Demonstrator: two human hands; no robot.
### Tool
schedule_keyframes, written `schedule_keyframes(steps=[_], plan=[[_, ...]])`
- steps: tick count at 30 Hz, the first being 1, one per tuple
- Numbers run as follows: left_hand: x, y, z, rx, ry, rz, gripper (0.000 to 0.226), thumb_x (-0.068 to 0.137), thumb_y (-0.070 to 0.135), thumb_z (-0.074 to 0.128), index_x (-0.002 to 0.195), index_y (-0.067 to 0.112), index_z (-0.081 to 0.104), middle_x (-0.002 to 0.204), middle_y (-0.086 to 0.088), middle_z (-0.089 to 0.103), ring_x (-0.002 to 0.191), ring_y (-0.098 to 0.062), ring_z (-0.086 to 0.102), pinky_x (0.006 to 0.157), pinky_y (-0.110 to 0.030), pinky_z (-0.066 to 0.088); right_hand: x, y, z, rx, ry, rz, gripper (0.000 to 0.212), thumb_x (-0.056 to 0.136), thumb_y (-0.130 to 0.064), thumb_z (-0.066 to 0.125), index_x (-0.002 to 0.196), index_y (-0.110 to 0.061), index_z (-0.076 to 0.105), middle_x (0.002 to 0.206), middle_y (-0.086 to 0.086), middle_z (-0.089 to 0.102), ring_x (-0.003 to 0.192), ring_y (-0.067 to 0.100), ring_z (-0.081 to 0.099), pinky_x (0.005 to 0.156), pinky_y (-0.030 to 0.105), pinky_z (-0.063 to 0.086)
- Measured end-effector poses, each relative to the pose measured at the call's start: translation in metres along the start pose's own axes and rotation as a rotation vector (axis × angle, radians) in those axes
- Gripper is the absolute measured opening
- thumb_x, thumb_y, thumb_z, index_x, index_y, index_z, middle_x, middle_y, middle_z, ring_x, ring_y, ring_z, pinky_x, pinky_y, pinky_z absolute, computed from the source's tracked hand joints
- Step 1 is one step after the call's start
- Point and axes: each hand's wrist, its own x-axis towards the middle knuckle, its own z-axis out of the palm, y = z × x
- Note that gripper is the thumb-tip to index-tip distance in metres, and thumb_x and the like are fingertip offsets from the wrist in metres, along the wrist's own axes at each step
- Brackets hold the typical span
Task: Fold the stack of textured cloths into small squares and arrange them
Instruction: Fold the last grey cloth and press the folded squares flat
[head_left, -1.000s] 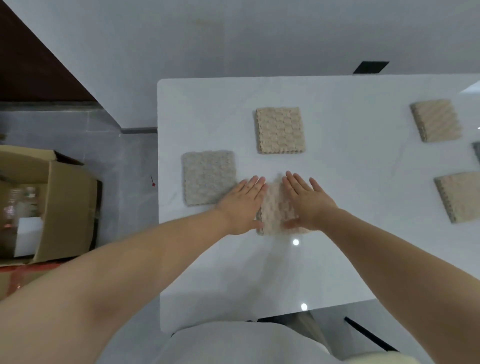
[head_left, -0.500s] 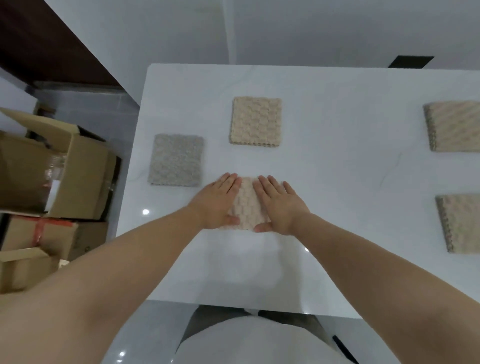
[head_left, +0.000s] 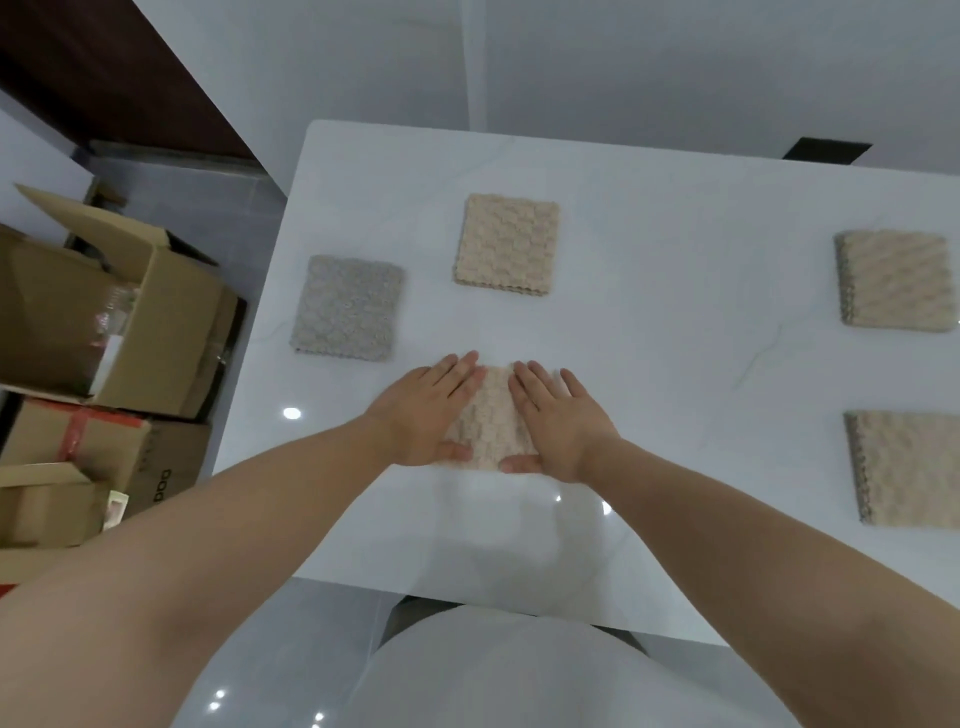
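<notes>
At the left of the view, off the table (head_left: 649, 171), open cardboard boxes (head_left: 130, 322) stand on the floor; their contents are too dim to identify. On the left part of the table lies a grey folded square (head_left: 347, 307); just right of it and farther off lies a beige folded square (head_left: 506, 244), whose near edge shows several layers.

Near the front edge, at centre, lies the cloth in hand (head_left: 491, 415), beige and already reduced to a small square. The left hand (head_left: 423, 410) lies flat on its left side; the right hand (head_left: 563, 418) lies flat on its right side; fingers are straight and thumbs sit at the near edge; neither hand grips, both press.

Judged step: flattening the final fold. The next move calls for lifting both palms without dragging the top layer, then moving the square into line with the finished ones; the thick weave may spring open if released unevenly.

At the right, well apart, lie the far-right beige square (head_left: 896, 280) and the near-right beige square (head_left: 906, 467); the frame edge cuts the latter.

Hidden: the side edges of the cloth in hand, under the palms, so fold alignment cannot be confirmed; no unfolded stack is in view, so the remaining count cannot be told.
</notes>
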Motion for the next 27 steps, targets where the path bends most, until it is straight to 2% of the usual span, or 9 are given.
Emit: schedule_keyframes(steps=[4,7,13,17,19,21,24,27], plan=[[-0.002,-0.003,0.006,0.136,-0.007,0.039,0.112,0.088,0.085,0.025,0.159,0.009,-0.017,0.168,-0.010,-0.020,0.156,-0.028,-0.015,0.126,-0.049,0.005,-0.002,-0.003,0.002,-0.023,-0.007,0.013,0.114,0.088,-0.082,0.030,0.157,-0.003,-0.014,0.167,0.013,-0.017,0.155,0.028,-0.013,0.125,0.052,0.002],[-0.002,-0.007,0.010,0.209,-0.072,0.031,0.121,0.083,0.088,0.027,0.155,0.006,-0.026,0.164,-0.012,-0.029,0.153,-0.029,-0.023,0.125,-0.052,0.001,-0.002,-0.006,0.008,-0.044,-0.047,0.019,0.114,0.090,-0.078,0.036,0.156,-0.003,-0.019,0.166,0.013,-0.022,0.154,0.029,-0.016,0.125,0.051,-0.002],[0.005,-0.009,0.016,0.196,-0.148,0.010,0.128,0.080,0.089,0.032,0.149,0.006,-0.036,0.161,-0.014,-0.036,0.150,-0.032,-0.030,0.123,-0.058,-0.001,0.002,-0.007,0.016,-0.027,-0.065,0.042,0.122,0.087,-0.078,0.044,0.154,-0.002,-0.023,0.163,0.015,-0.029,0.153,0.030,-0.020,0.125,0.052,-0.004],[0.010,-0.012,-0.009,0.157,-0.255,0.062,0.125,0.079,0.089,0.030,0.153,0.008,-0.031,0.161,-0.011,-0.035,0.152,-0.030,-0.027,0.124,-0.058,-0.004,0.001,0.003,0.010,0.072,-0.101,-0.006,0.122,0.083,-0.086,0.035,0.156,-0.007,-0.021,0.164,0.009,-0.029,0.153,0.025,-0.021,0.125,0.049,-0.005],[0.022,-0.023,-0.036,0.170,-0.209,0.105,0.116,0.081,0.086,0.020,0.157,0.008,-0.022,0.164,-0.010,-0.028,0.155,-0.028,-0.019,0.125,-0.054,-0.001,0.004,0.016,-0.003,0.146,-0.038,-0.025,0.111,0.087,-0.085,0.028,0.160,-0.011,-0.012,0.167,0.007,-0.020,0.156,0.022,-0.011,0.126,0.044,-0.001],[0.045,-0.042,-0.065,0.202,-0.082,0.103,0.107,0.086,0.080,0.014,0.157,0.007,-0.018,0.166,-0.012,-0.022,0.156,-0.028,-0.011,0.127,-0.049,0.003,0.015,0.036,-0.019,0.173,0.063,0.005,0.096,0.096,-0.076,0.022,0.161,-0.012,-0.008,0.169,0.008,-0.012,0.156,0.022,-0.001,0.126,0.041,0.007],[0.090,-0.072,-0.101,0.180,0.023,0.030,0.094,0.099,0.066,0.029,0.159,0.006,-0.013,0.168,-0.013,-0.017,0.157,-0.030,-0.006,0.127,-0.044,0.007,0.047,0.070,-0.044,0.178,0.128,0.141,0.083,0.104,-0.061,0.023,0.160,-0.012,-0.013,0.168,0.007,-0.014,0.156,0.023,0.001,0.126,0.042,0.010],[0.133,-0.091,-0.118,0.154,0.034,-0.026,0.105,0.096,0.064,0.048,0.159,0.004,-0.009,0.168,-0.015,-0.015,0.157,-0.030,-0.006,0.127,-0.046,0.011,0.081,0.095,-0.068,0.187,0.125,0.240,0.085,0.104,-0.053,0.033,0.159,-0.011,-0.015,0.168,0.007,-0.017,0.156,0.024,-0.001,0.126,0.044,0.011]])
